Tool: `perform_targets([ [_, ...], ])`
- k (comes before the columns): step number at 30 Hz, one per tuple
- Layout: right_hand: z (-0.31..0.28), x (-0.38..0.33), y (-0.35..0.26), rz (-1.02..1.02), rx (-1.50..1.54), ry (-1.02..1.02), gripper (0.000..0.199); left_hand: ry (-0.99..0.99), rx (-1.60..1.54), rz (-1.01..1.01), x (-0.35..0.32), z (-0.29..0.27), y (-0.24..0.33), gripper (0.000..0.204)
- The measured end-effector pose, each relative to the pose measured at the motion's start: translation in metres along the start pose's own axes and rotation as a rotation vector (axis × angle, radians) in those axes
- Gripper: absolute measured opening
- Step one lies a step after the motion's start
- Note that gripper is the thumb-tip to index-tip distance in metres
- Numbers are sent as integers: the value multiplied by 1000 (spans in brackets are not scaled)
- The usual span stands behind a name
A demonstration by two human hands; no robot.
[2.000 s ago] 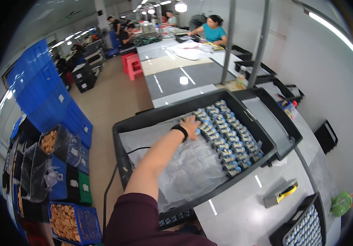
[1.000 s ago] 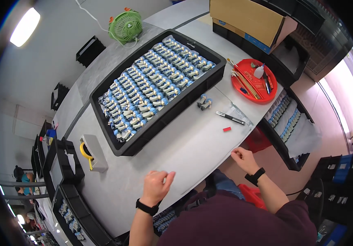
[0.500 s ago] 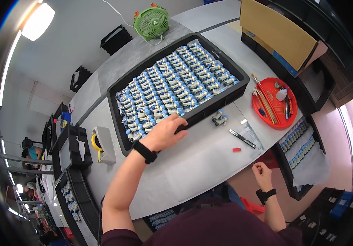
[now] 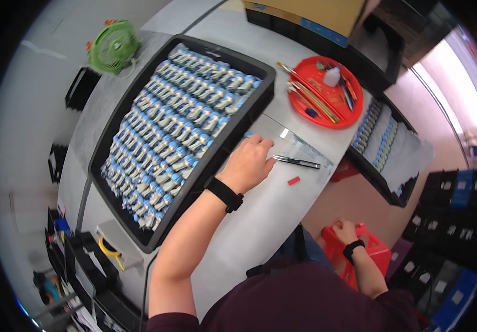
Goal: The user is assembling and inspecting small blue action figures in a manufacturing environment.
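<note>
My left hand (image 4: 248, 160), a black band on its wrist, is low over the table just outside the large black tray (image 4: 228, 141). Its fingers curl over a small blue-and-white figurine (image 4: 248, 134); only a bit of blue shows past the fingertips. A slim black-and-silver cutter (image 4: 296, 161) lies beside the thumb, and a small red piece (image 4: 294, 181) is nearer me. Rows of similar figurines (image 4: 186, 110) fill the tray. Away from the table at the right, my right hand (image 4: 344, 229) is closed above a red plastic stool (image 4: 372, 252). Anything inside its fingers is hidden.
A red round dish (image 4: 354, 117) of brushes and a small bottle stands at the far right. Beyond it are a cardboard box (image 4: 305, 12) and black crates. Another tray of figurines (image 4: 379, 138) sits right, below the tabletop. A tape dispenser (image 4: 117, 249) and green fan (image 4: 114, 47) are left.
My left hand has left the tray's near rim and reached right to the loose figurine, now mostly covered. The view has turned and shifted right. My right hand stays closed.
</note>
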State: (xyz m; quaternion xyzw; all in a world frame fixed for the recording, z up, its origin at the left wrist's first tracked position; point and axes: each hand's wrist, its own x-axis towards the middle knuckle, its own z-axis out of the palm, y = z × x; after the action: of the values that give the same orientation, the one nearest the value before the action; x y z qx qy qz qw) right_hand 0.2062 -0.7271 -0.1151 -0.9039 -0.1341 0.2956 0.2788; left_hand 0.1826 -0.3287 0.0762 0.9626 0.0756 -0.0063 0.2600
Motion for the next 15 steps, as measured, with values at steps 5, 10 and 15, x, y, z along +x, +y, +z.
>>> perform_targets([
  [5,36,-23,77,232,-241,-203,21,131,315,-32,10,48,-35,44],
  [10,59,-33,165,499,-440,-433,37,32,244,-137,22,71,-33,50],
  [15,44,13,211,661,-448,-579,41,190,198,-305,19,78,-27,35],
])
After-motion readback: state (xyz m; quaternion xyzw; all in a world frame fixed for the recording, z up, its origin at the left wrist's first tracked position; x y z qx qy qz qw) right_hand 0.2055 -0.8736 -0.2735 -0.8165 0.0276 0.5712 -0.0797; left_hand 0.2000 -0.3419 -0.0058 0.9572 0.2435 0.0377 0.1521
